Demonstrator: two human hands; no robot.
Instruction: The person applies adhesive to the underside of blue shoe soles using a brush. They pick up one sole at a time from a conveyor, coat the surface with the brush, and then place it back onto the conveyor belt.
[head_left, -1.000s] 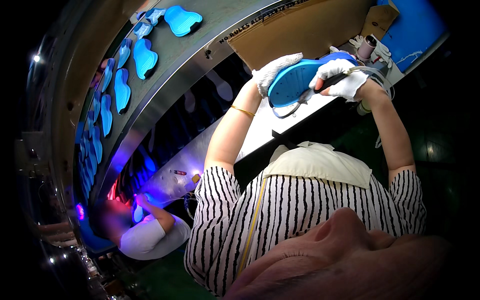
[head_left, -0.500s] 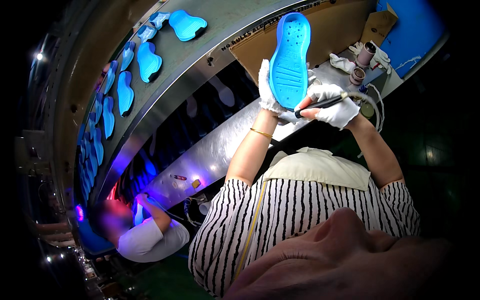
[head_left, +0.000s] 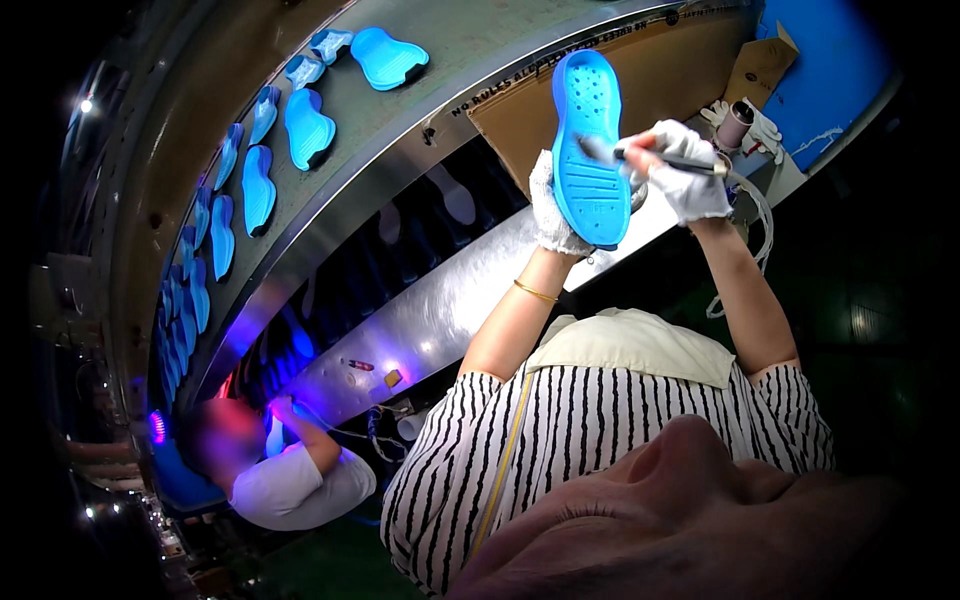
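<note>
A bright blue shoe sole point(head_left: 592, 205) stands almost upright in front of me, its ribbed and dotted inner face turned toward me. My left hand point(head_left: 553, 212), in a white knit glove, holds it by the left edge and heel. My right hand point(head_left: 688, 180), in a white glove with bare fingertips, grips a black-handled brush point(head_left: 692, 164) like a pen. A pale tube runs from the back of the handle. The blurred bristles lie over the middle of the sole; whether they touch it I cannot tell.
Several blue soles point(head_left: 308, 130) and shoe uppers point(head_left: 304, 72) lie on a curved conveyor point(head_left: 440, 30) to the left. Behind the sole leans a cardboard sheet point(head_left: 660, 75). A pinkish container point(head_left: 734, 126) and white gloves point(head_left: 766, 135) lie at the right. A co-worker point(head_left: 300, 480) sits lower left.
My right hand has moved up from the sole's heel, bringing the brush over its middle. The sole has shifted slightly down and right with my left hand.
</note>
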